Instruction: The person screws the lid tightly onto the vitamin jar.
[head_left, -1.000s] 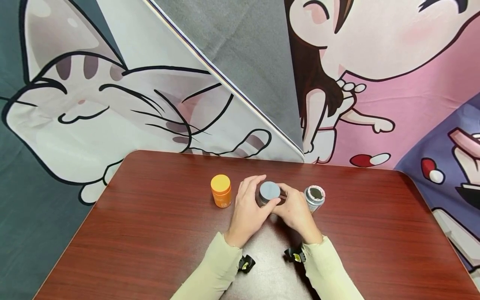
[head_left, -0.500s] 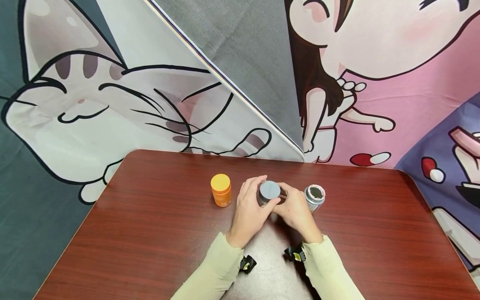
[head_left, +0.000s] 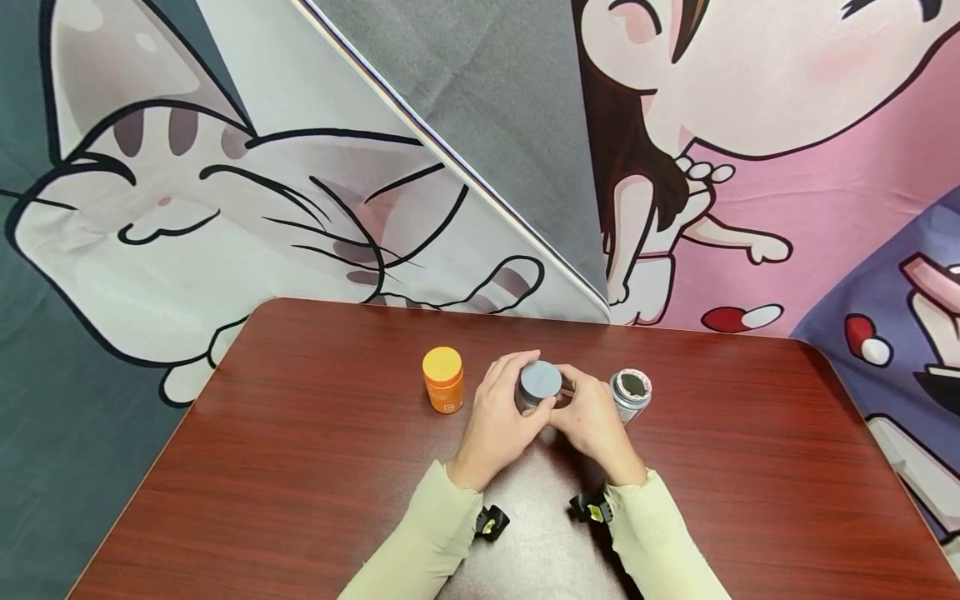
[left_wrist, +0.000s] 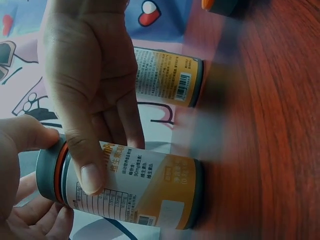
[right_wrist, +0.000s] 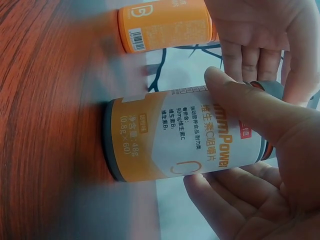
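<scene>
Between the two hands stands a supplement bottle (right_wrist: pixel 160 137) with a white and orange label and a grey lid (head_left: pixel 540 380). My left hand (head_left: pixel 498 421) grips the lid, its thumb on the near side and its fingers around the far side. The right hand (head_left: pixel 596 423) holds the bottle's body, with the thumb across the label. In the left wrist view an orange band shows between lid and body. The bottle's base appears to be on or just above the table; I cannot tell which.
An orange bottle (head_left: pixel 443 382) with a yellow lid stands left of the hands. Right of them stands a similar labelled bottle (head_left: pixel 630 395), its top dark-centred with a ragged white rim. The brown table (head_left: pixel 300 467) meets a cartoon-printed cloth (head_left: pixel 480 217) at its far edge.
My left hand has turned and shifted very slightly at the lid, with the left forearm moving a little leftward. The right hand and the bottles stay in place.
</scene>
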